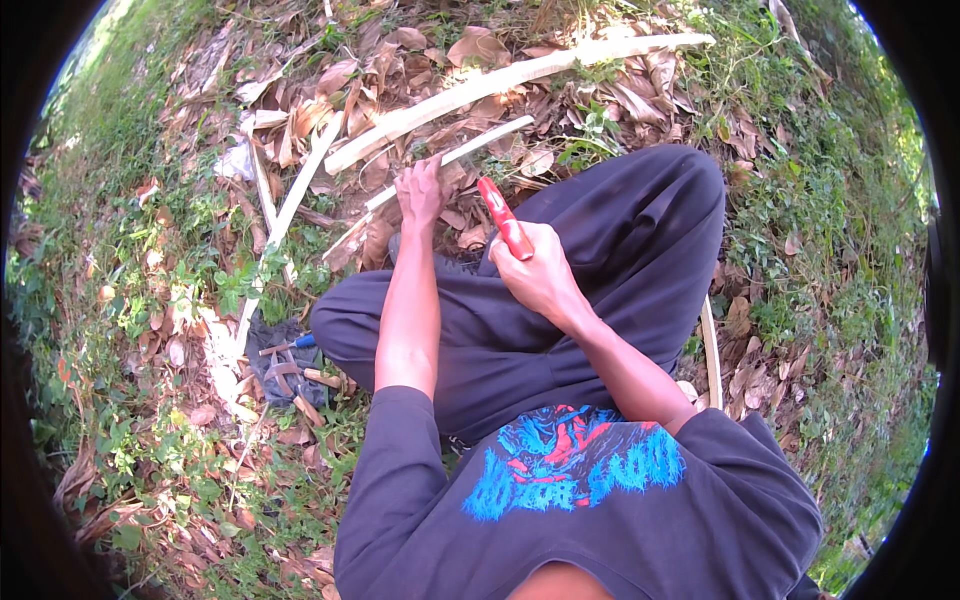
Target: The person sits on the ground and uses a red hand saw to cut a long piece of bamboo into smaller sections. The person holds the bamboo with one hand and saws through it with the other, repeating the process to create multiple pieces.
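Note:
My left hand is closed over a thin pale wooden strip, which lies slantwise in front of my crossed legs and shows on both sides of the fingers. My right hand grips a slim red tool above my thigh. The tool's red body points up and away from me; its exact kind and any blade are not clear. A gap separates the tool from the strip.
Beyond the strip lies a long, broad pale plank. More wood pieces rest at the left, and one beside my right leg. Near my left knee, a blue-handled tool lies on dark cloth. Dry leaves cover the ground.

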`<state>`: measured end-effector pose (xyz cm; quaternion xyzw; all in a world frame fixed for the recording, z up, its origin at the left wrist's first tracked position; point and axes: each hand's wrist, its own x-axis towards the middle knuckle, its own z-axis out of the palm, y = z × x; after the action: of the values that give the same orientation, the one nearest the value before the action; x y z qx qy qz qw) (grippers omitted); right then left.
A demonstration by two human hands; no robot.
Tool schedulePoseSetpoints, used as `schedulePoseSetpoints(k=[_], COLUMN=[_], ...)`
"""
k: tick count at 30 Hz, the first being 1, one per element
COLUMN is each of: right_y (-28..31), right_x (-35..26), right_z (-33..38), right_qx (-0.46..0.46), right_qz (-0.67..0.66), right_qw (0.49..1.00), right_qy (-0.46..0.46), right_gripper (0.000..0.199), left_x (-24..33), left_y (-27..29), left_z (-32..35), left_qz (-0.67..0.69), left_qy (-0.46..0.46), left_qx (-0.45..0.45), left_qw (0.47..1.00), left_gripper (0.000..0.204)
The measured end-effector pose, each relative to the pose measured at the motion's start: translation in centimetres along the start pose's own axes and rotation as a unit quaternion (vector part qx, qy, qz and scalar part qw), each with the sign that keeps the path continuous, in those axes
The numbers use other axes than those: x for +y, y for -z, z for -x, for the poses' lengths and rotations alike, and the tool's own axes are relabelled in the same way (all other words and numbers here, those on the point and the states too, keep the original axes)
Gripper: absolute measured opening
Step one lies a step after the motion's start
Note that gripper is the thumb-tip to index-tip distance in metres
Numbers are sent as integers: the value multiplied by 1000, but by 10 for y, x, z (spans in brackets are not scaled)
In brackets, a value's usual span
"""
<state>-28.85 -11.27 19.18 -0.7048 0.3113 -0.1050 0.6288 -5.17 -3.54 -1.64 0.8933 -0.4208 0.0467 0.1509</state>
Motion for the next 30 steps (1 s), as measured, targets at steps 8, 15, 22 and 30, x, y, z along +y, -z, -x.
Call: schedulePoseSetpoints(k=[8,15,22,30], right_y=[3,5,3,6], right_x=[8,1,2,-16], right_z=[-25,-36,-15,-28], right_qx=[29,1,-9,-33], right_qz=[10,27,33,39], right_qw=[1000,999,999,999], right_qy=[-6,-20,-29,-8], right_gripper=[19,23,21,22], left_x=[9,18,7,10], left_y=[7,5,-7,-8], left_z=[3,7,7,5], left_qz=[-15,-35,-39,-38], left_qy=[7,16,5,14], left_qx=[-17,-5,0,9], left_qw=[1000,999,999,999], left_gripper=[74,68,65,64])
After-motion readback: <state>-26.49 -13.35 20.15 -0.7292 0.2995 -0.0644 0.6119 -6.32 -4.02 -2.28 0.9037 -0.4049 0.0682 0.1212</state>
